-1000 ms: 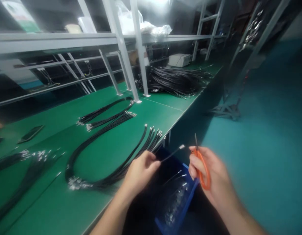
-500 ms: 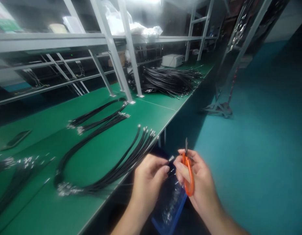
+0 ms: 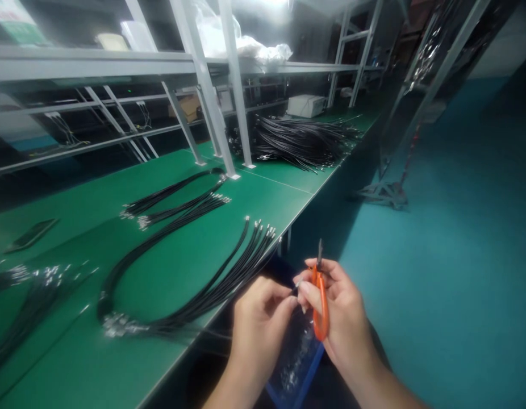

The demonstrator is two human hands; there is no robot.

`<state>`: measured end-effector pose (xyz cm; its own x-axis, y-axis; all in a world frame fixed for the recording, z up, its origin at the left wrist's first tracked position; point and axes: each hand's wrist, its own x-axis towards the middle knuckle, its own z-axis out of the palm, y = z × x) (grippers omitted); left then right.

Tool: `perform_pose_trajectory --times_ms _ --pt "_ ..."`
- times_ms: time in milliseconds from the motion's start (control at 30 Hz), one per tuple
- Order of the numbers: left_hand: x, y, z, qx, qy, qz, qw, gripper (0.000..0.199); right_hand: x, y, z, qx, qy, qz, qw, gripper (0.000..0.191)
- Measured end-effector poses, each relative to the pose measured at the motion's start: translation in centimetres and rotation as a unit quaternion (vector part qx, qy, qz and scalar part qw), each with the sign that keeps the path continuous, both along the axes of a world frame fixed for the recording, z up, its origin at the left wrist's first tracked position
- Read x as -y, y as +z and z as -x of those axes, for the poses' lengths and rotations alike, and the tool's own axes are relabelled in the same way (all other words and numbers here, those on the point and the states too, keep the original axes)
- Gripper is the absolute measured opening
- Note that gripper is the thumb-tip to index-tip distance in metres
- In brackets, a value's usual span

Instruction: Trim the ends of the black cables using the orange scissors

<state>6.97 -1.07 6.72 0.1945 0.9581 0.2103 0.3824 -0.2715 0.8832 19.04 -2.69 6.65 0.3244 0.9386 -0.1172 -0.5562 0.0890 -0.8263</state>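
My left hand [image 3: 263, 318] pinches the end of a black cable between thumb and forefinger, with a small pale tip showing at the fingertips. My right hand [image 3: 337, 307] is closed around orange-handled pliers [image 3: 320, 307], whose narrow dark jaws point up and away from me. The thumb and finger of that same hand meet the cable's tip, so both hands touch at the cable end. To the left, a bundle of black cables [image 3: 135, 264] curves in a U on the green table [image 3: 182, 244], its loose metal-tipped ends fanned out near the table edge.
Below my hands is a blue bin [image 3: 295, 369] with small shiny pieces inside. More cable bundles [image 3: 37, 301] and a phone-like dark object [image 3: 33, 234] lie at left. A large cable pile [image 3: 301, 142] is farther back, beside shelf posts [image 3: 237, 85] and a white box [image 3: 305, 105].
My right hand has moved left with the pliers, closing the gap to the cable end in my left hand. Its fingers now touch the tip. The view has shifted slightly.
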Motion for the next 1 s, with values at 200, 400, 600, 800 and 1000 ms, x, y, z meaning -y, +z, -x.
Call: perform_pose_trajectory --times_ms 200,400,600,800,1000 --pt "0.3 -0.4 0.1 -0.011 0.008 -0.009 1.000 0.013 -0.1 0.2 0.2 -0.010 -0.003 0.013 1.000 0.031" --pt "0.4 -1.0 0.4 0.081 -0.025 0.064 0.994 0.010 -0.2 0.3 0.7 -0.125 0.066 0.049 0.989 0.026" --pt "0.1 -0.3 0.6 0.163 -0.037 0.075 0.983 0.019 0.1 0.1 2.1 -0.134 0.078 0.051 0.987 0.033" --pt "-0.5 0.2 0.4 0.306 -0.041 0.083 0.948 0.019 -0.6 -1.2 2.3 -0.113 0.111 0.037 0.987 0.037" --pt "-0.4 0.8 0.9 0.322 -0.066 0.080 0.941 0.017 -0.2 -0.7 1.8 -0.080 0.113 0.009 0.990 0.033"
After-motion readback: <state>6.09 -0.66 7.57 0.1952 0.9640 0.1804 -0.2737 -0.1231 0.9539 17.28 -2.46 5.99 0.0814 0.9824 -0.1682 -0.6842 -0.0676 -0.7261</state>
